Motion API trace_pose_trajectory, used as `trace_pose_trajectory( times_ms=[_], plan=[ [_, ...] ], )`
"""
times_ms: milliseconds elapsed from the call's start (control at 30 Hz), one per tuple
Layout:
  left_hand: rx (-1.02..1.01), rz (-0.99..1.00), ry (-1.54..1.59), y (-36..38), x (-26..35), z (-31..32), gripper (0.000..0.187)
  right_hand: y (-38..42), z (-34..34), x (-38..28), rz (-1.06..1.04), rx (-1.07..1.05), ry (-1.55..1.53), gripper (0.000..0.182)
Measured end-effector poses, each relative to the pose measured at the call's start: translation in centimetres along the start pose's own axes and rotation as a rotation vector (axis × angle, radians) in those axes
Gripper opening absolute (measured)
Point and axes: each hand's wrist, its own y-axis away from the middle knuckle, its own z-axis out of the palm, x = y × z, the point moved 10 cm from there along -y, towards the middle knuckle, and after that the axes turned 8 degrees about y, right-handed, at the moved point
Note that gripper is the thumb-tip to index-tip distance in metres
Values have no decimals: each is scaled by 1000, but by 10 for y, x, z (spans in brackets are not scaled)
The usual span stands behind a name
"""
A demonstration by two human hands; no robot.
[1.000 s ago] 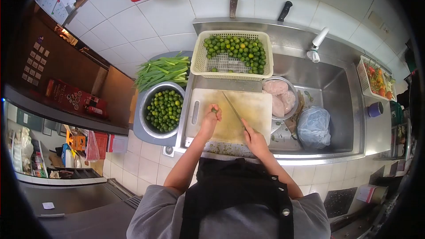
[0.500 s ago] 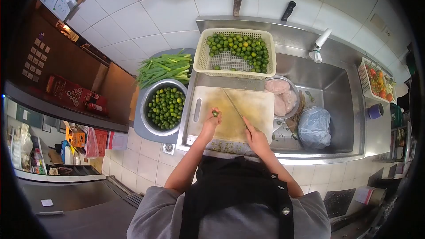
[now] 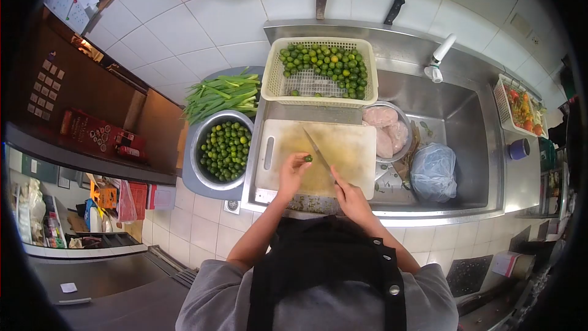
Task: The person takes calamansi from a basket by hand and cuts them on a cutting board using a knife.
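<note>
My left hand pinches a small green lime between thumb and fingertips, over the stained white cutting board. In my right hand is a kitchen knife, gripped by its handle with the long blade slanting up and left across the board. The lime is just left of the blade, with a small gap between them. A metal bowl full of small green limes stands left of the board. Behind the board, a cream plastic basket holds more limes, several of them yellowish.
Green leafy stalks lie behind the bowl. To the right, raw pale meat fills a bowl at the sink's edge, near a tied plastic bag. A white faucet overhangs the sink. Two knife handles show against the wall.
My left hand's fingers have opened out from a closer curl, and the lime has come nearer the blade. The knife has swung more upright and slightly left. The whole view has shifted a little.
</note>
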Motion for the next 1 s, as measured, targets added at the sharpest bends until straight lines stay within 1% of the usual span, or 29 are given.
trace_pose_trajectory(
  times_ms=[67, 133, 167, 233, 367, 433, 500, 600, 667, 767, 900, 967, 1000],
  plan=[
    [13, -4, -14, -1, -10, 1, 32, 4, 1, -4, 0, -45, 11, 63],
    [80, 126, -89, -1, 1, 0, 26, 7, 2, -2, 4, -63, 10, 62],
    [77, 123, -90, 0, -1, 1, 26, 9, 3, -1, 6, -82, 10, 62],
    [121, 134, -300, 2, 3, 1, 22, 12, 2, -2, 14, -84, 1, 62],
    [130, 173, -328, 1, 6, 3, 23, 17, 3, 4, 1, -73, 20, 60],
    [146, 202, -365, 2, 9, 1, 26, 19, 4, 6, -4, -80, 23, 61],
    [152, 207, -381, 2, 12, 0, 26, 20, 4, 6, -9, -88, 27, 61],
    [167, 210, -386, 3, 17, 0, 25, 16, 7, 7, 37, -150, 47, 61],
    [176, 206, -378, 3, 18, 0, 25, 7, 4, 0, -12, -98, -4, 60],
    [173, 230, -354, 2, 15, -1, 25, -10, 19, 7, 15, -151, 29, 60],
    [159, 202, -329, 4, 7, -4, 25, -24, 33, 11, -50, -106, 24, 61],
    [167, 189, -332, 3, 10, -3, 26, -27, 38, 15, 48, -193, 24, 61],
    [181, 187, -303, 3, 9, -5, 26, -27, 38, 12, 33, -199, 22, 61]
  ],
)
